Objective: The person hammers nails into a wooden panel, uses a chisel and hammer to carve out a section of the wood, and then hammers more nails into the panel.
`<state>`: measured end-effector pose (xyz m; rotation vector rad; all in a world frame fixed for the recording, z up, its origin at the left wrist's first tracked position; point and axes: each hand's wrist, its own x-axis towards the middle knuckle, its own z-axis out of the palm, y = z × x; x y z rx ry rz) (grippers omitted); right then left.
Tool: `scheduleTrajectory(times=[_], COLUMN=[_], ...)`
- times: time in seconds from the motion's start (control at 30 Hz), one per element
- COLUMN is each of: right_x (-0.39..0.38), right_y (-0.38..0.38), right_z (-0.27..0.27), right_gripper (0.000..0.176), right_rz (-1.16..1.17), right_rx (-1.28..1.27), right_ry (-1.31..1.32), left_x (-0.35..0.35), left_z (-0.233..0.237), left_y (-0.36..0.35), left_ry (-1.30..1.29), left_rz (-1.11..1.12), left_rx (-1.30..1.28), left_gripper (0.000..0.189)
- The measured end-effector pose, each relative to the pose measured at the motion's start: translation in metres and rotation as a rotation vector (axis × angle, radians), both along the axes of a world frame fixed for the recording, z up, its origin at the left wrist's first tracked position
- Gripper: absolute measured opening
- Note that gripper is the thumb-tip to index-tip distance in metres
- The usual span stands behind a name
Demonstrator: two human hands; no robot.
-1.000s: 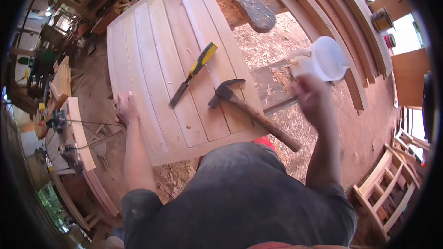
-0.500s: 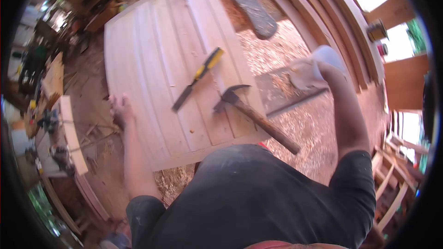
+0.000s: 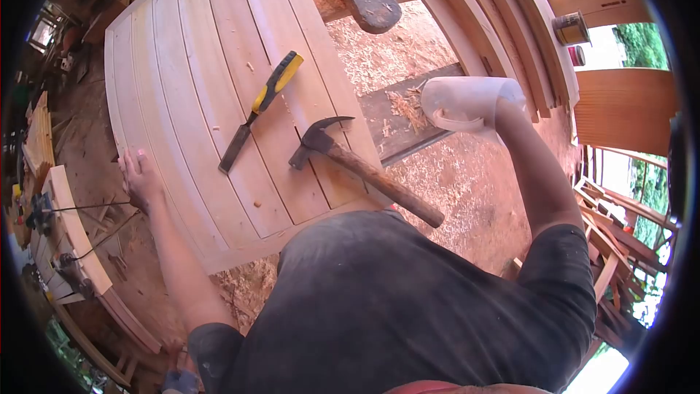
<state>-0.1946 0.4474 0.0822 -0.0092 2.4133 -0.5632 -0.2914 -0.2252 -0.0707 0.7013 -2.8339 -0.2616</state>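
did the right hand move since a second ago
Yes: the right hand went forward, away from the hammer handle, onto the white jug by the dark plank.

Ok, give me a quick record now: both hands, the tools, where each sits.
left hand: open, on the left edge of the wooden panel
right hand: grips a white jug, tipped sideways, off the panel
chisel: yellow handle, lying flat on the panel
hammer: head on the panel, handle past its near edge
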Motion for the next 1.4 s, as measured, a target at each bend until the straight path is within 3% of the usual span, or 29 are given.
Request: scheduleTrajectory(times=[0.2, 0.3, 0.37, 0.5, 0.6, 0.87, 0.97, 1.0, 1.03, 1.1, 1.17, 1.27, 1.37, 1.4], right_x=[-0.002, 0.005, 0.011, 0.019, 0.024, 0.012, 0.006, 0.003, 0.000, -0.002, -0.003, 0.002, -0.019, -0.033], right_y=[0.013, 0.014, 0.008, -0.028, -0.032, -0.020, -0.019, -0.018, -0.018, -0.017, -0.004, 0.018, -0.009, -0.016], right_z=[-0.044, -0.047, -0.054, -0.033, -0.035, -0.052, -0.058, -0.060, -0.061, -0.063, -0.077, -0.104, -0.082, -0.082], right_gripper=[0.014, 0.012, 0.013, 0.014, 0.014, 0.017, 0.018, 0.018, 0.019, 0.020, 0.019, 0.020, 0.032, 0.032], right_rz=[0.047, 0.151, 0.278, -0.090, -0.120, 0.129, 0.263, 0.317, 0.370, 0.495, 0.666, 0.843, 0.725, 0.750], right_rx=[0.140, 0.199, 0.378, 0.369, 0.377, 0.462, 0.498, 0.513, 0.526, 0.552, 0.608, 0.622, 0.669, 0.672], right_ry=[0.048, 0.209, 0.327, 0.346, 0.360, 0.227, 0.160, 0.137, 0.120, 0.093, 0.132, 0.156, -0.094, -0.071], left_x=[-0.001, -0.002, -0.007, -0.005, -0.005, -0.001, 0.000, -0.003, 0.000, 0.001, 0.004, 0.005, 0.011, 0.012], left_z=[-0.002, -0.007, -0.023, -0.024, -0.020, -0.003, -0.022, -0.042, -0.015, -0.026, 0.003, 0.008, 0.025, 0.026], left_y=[-0.005, -0.011, -0.029, -0.031, -0.027, -0.004, -0.019, -0.036, -0.013, -0.016, 0.006, 0.010, 0.016, 0.018], left_ry=[-0.001, 0.025, 0.067, 0.057, 0.060, 0.026, 0.047, 0.136, 0.100, 0.132, 0.131, 0.124, 0.102, 0.098], left_rz=[-0.037, -0.066, -0.112, -0.121, -0.124, -0.075, -0.040, -0.127, -0.083, -0.046, 0.010, 0.060, 0.056, 0.068], left_rx=[-0.004, 0.006, 0.005, -0.005, -0.022, 0.009, 0.046, 0.053, 0.124, -0.028, 0.045, 0.003, 0.071, 0.061], left_gripper=[0.062, 0.067, 0.067, 0.067, 0.067, 0.063, 0.062, 0.063, 0.063, 0.058, 0.058, 0.060, 0.060, 0.060])
